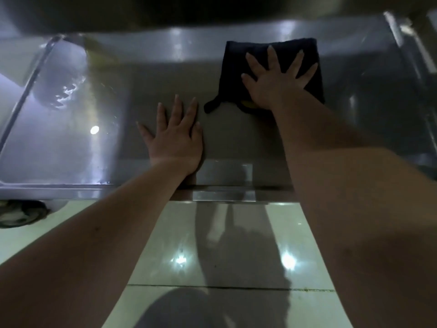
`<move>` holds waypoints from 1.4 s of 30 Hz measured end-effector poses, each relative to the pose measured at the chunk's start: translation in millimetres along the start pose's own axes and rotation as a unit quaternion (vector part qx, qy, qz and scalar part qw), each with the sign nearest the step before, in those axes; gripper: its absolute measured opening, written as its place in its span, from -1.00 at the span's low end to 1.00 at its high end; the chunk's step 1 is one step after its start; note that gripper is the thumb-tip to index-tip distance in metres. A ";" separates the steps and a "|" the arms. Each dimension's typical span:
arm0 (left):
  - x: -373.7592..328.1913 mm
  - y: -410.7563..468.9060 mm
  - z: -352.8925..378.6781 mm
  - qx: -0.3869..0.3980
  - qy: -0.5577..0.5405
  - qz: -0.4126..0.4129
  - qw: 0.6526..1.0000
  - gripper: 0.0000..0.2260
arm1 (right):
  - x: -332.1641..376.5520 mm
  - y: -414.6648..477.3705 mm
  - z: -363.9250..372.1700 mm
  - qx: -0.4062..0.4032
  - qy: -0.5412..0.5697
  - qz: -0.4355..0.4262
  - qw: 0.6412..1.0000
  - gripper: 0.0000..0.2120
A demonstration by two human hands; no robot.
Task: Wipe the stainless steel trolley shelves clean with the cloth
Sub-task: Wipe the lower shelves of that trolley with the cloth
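A dark cloth lies flat on the low stainless steel trolley shelf, toward the back right. My right hand presses down on the cloth with fingers spread wide. A small yellow patch shows under the cloth's near edge by the wrist. My left hand rests flat on the bare shelf, left of and nearer than the cloth, fingers apart, holding nothing.
The underside of an upper shelf hangs dark across the top. The shelf's raised front lip runs across the middle. A caster wheel sits at the lower left. Glossy tiled floor lies below.
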State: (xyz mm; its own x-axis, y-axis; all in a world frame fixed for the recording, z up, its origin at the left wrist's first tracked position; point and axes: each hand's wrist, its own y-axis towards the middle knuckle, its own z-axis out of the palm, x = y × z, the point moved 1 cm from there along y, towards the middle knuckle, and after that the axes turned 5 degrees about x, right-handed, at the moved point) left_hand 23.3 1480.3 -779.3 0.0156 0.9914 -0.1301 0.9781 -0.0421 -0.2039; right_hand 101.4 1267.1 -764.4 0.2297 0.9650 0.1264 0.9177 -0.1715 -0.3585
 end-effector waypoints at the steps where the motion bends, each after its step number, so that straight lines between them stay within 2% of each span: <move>1: -0.4 1.0 -1.3 0.006 0.003 0.000 1.000 -0.53 | 0.3 -5.8 1.7 -0.002 -0.001 -0.002 1.000 -0.43; 11: 1.4 -0.8 1.0 0.014 0.010 0.009 1.000 -0.54 | 1.4 -170.3 69.8 -0.031 -0.009 -0.031 0.999 -0.47; 14: 10.1 0.6 -5.0 0.037 0.002 0.047 0.998 -0.54 | 0.0 -183.4 74.6 -0.027 -0.034 -0.036 0.998 -0.47; 17: 58.9 7.6 -19.7 0.019 0.059 0.095 0.994 -0.54 | 0.3 -177.3 75.1 -0.010 -0.050 -0.032 0.998 -0.47; 20: 129.0 11.8 -28.8 0.004 0.067 0.032 0.997 -0.53 | 0.6 -176.3 77.0 -0.010 -0.054 -0.025 0.998 -0.47; 22: 148.5 10.9 -25.9 0.016 0.056 0.005 0.998 -0.52 | 5.9 -177.6 75.8 -0.004 -0.051 -0.011 0.999 -0.47; 24: 148.1 12.4 -22.4 0.011 0.051 0.015 0.999 -0.52 | 22.6 -180.6 75.2 0.009 -0.050 -0.013 0.999 -0.46; 29: 147.0 14.6 -19.9 -0.003 0.058 0.019 0.998 -0.52 | 86.9 -154.6 75.6 -0.007 -0.067 -0.096 0.993 -0.45; 36: 144.7 17.4 -20.0 -0.001 0.041 0.025 0.999 -0.52 | 133.5 -13.1 26.1 0.004 -0.016 -0.058 0.998 -0.44; 39: 146.0 17.0 -20.7 0.001 0.033 0.023 0.999 -0.52 | 141.6 1.8 19.9 0.005 -0.003 -0.041 0.999 -0.43; 42: 146.5 16.0 -21.3 0.001 0.024 0.025 0.999 -0.53 | 134.2 -21.4 26.0 0.013 -0.004 -0.054 0.998 -0.43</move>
State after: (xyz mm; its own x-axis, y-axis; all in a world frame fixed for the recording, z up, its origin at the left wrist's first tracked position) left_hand 45.6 1627.5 -781.0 0.0746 0.9929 -0.0929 0.9755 -0.0920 -0.1999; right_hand 104.2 1405.4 -763.8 0.1266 0.9792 0.1588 0.9281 -0.0603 -0.3675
